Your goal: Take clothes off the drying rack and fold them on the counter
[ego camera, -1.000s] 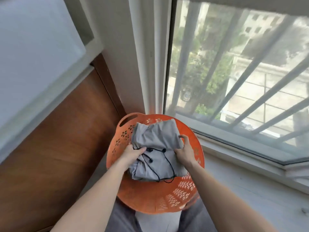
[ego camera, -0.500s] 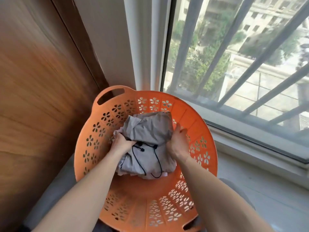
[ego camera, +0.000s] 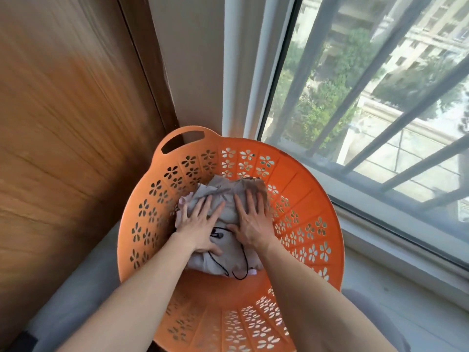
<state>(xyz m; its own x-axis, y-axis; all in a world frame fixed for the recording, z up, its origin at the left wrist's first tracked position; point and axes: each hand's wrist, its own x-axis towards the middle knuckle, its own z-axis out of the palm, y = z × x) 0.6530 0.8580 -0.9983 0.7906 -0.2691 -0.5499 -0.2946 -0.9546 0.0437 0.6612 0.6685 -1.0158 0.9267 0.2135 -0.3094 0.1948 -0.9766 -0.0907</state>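
Grey drawstring garment (ego camera: 229, 210) sits folded in the orange basket (ego camera: 300, 189), wood panel (ego camera: 63, 148) off to the left. Left hand (ego camera: 200, 226) lies flat on it, fingers spread, right hand (ego camera: 253, 222) pressing down just beside it the same way. Barred window (ego camera: 380, 97) on the right.

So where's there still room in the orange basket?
Bare floor lies between the grey clothes and the near wall of the basket. The middle and back are crowded: the left hand and right hand press flat there.
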